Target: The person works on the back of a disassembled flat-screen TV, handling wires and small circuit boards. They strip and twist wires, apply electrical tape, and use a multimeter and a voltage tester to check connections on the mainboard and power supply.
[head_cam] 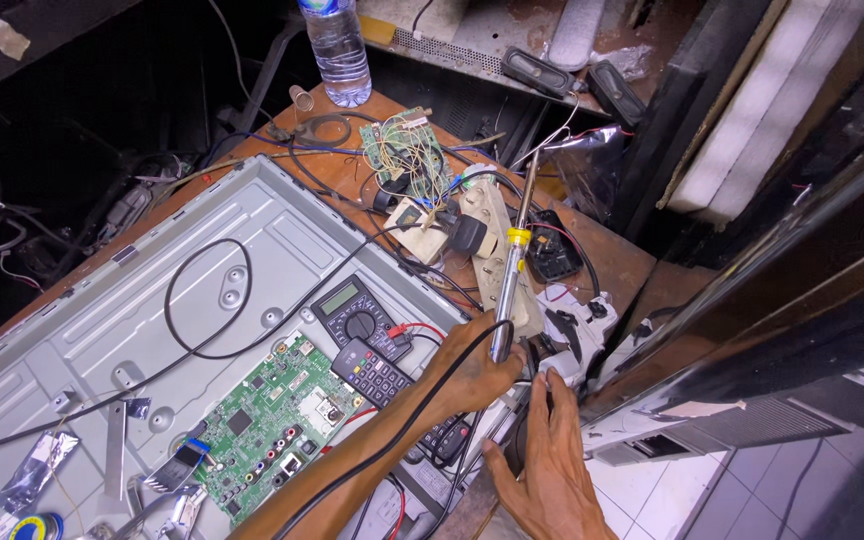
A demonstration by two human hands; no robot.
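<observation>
Two hands work at the near right edge of the worktop (642, 275). Left hand (472, 372) is clamped round the handle of a soldering iron (512, 262), which stands nearly upright with its tip pointing away, over a white power strip (497, 250); its black cord runs back along the left forearm. Right hand (552, 455) lies just below, fingers curled on a dark object at the worktop edge; grip unclear. Just left of the hands lie a black remote (377, 372) and a multimeter (352, 312), both resting on a grey metal panel (152, 290) carrying a green circuit board (272, 420). Water bottle (337, 50) stands at the far edge.
</observation>
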